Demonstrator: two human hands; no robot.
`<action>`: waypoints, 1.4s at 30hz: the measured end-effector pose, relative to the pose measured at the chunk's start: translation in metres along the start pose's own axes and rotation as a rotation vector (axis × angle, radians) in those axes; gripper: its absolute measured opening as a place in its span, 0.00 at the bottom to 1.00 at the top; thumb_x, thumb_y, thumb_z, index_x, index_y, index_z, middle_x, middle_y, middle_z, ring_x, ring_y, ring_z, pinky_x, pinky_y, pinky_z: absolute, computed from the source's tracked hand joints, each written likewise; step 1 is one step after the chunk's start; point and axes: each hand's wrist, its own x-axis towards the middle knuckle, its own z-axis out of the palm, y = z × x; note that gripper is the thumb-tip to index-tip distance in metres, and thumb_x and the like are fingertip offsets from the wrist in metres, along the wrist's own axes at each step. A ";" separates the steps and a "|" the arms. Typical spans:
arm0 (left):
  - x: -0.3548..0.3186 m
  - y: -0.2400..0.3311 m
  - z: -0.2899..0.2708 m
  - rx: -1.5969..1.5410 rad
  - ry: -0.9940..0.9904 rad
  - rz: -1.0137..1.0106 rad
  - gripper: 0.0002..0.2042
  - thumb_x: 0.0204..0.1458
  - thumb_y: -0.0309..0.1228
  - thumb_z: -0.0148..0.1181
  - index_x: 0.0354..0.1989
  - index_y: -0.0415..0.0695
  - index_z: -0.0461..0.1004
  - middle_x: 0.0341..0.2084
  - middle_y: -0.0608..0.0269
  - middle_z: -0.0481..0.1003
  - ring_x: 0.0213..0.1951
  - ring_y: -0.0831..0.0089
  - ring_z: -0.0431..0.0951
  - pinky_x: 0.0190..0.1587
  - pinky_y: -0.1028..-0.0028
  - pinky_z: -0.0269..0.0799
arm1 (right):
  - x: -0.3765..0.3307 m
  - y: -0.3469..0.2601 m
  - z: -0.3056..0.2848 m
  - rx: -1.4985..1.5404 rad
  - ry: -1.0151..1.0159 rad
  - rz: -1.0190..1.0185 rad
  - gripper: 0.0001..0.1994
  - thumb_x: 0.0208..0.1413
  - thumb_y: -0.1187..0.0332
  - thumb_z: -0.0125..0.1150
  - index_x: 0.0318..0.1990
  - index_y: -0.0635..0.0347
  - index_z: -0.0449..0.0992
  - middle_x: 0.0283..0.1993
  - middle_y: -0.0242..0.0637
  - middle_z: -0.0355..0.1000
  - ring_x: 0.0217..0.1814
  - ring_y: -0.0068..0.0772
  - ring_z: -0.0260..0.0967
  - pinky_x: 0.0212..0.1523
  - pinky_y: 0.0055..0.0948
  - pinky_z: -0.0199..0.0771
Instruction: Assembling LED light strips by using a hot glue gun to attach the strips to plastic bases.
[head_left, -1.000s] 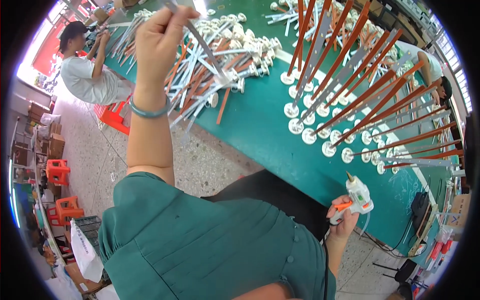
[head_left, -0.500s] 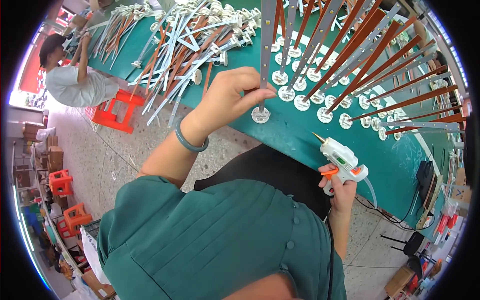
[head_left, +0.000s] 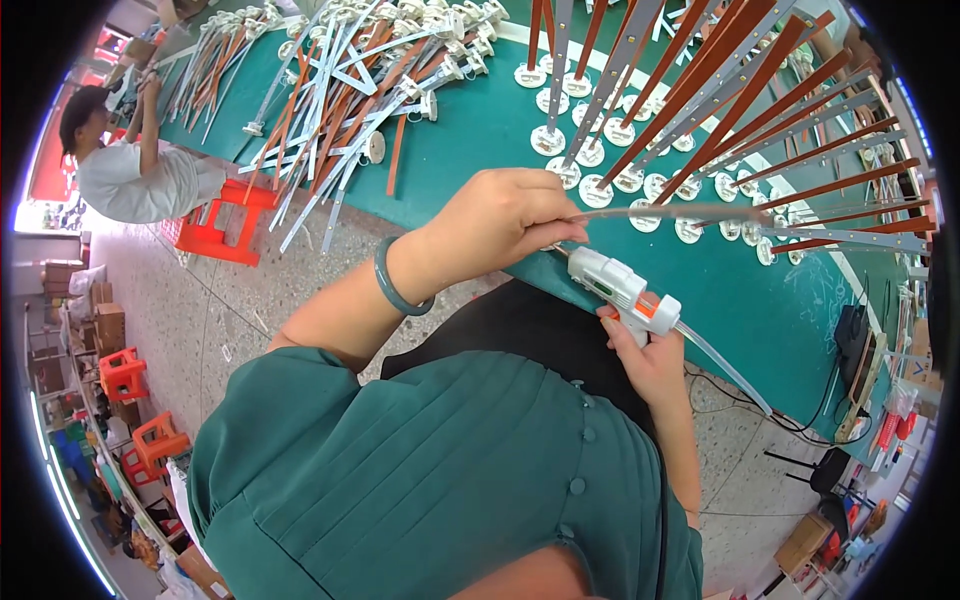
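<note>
My left hand (head_left: 515, 222), with a grey-green bangle on its wrist, pinches a thin strip (head_left: 670, 211) just past the table's front edge. The strip lies tilted over to the right and is smeared by motion; its base end is mostly hidden behind my fingers. In my right hand (head_left: 650, 365) is a white and orange glue gun (head_left: 612, 280), fingers wrapped round its grip. Its nozzle points left, close under my left fingertips, and whether it touches anything cannot be seen. A clear glue stick (head_left: 725, 368) sticks out of its rear.
Many grey and brown strips on round white bases (head_left: 595, 190) stand across the green table (head_left: 745, 335). A loose heap of strips (head_left: 345, 110) lies to the left. Black cables (head_left: 790, 432) hang at the right edge. Another person (head_left: 140, 160) sits at far left by a red stool (head_left: 225, 225).
The strip in my left hand has swung from upright on the table to tilted rightward. My right hand has brought the glue gun up and left, its nozzle now near my left fingers.
</note>
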 end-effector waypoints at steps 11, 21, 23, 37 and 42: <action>0.004 -0.007 -0.001 0.016 0.112 0.021 0.05 0.48 0.30 0.67 0.28 0.42 0.79 0.20 0.62 0.73 0.24 0.64 0.74 0.27 0.68 0.70 | 0.005 0.003 0.006 -0.094 0.004 -0.079 0.11 0.56 0.70 0.62 0.45 0.65 0.75 0.36 0.33 0.77 0.28 0.17 0.68 0.30 0.20 0.70; 0.003 -0.004 -0.004 -0.009 0.048 -0.055 0.04 0.47 0.27 0.68 0.29 0.41 0.80 0.27 0.62 0.80 0.28 0.66 0.78 0.29 0.72 0.73 | 0.008 -0.005 0.009 -0.080 0.031 -0.050 0.11 0.53 0.72 0.65 0.41 0.68 0.75 0.35 0.40 0.78 0.37 0.27 0.76 0.39 0.27 0.74; 0.004 -0.005 -0.004 -0.006 0.056 -0.048 0.04 0.47 0.27 0.68 0.27 0.41 0.79 0.27 0.62 0.79 0.27 0.66 0.78 0.29 0.72 0.72 | 0.008 0.004 0.008 -0.074 0.022 -0.079 0.12 0.55 0.71 0.64 0.44 0.67 0.74 0.36 0.37 0.78 0.33 0.22 0.73 0.34 0.23 0.72; -0.003 -0.001 -0.005 -0.306 0.156 -0.362 0.06 0.52 0.28 0.65 0.33 0.38 0.81 0.24 0.63 0.77 0.23 0.81 0.76 0.24 0.81 0.68 | -0.006 0.048 -0.026 0.598 -0.023 -0.091 0.23 0.55 0.61 0.62 0.50 0.72 0.69 0.39 0.54 0.75 0.26 0.32 0.73 0.27 0.25 0.74; -0.001 0.012 -0.004 -0.354 0.153 -0.385 0.06 0.53 0.28 0.65 0.32 0.37 0.81 0.25 0.64 0.76 0.24 0.82 0.77 0.24 0.83 0.68 | -0.007 0.051 -0.029 0.635 -0.037 -0.119 0.24 0.53 0.58 0.65 0.47 0.72 0.69 0.38 0.55 0.74 0.25 0.35 0.73 0.25 0.27 0.75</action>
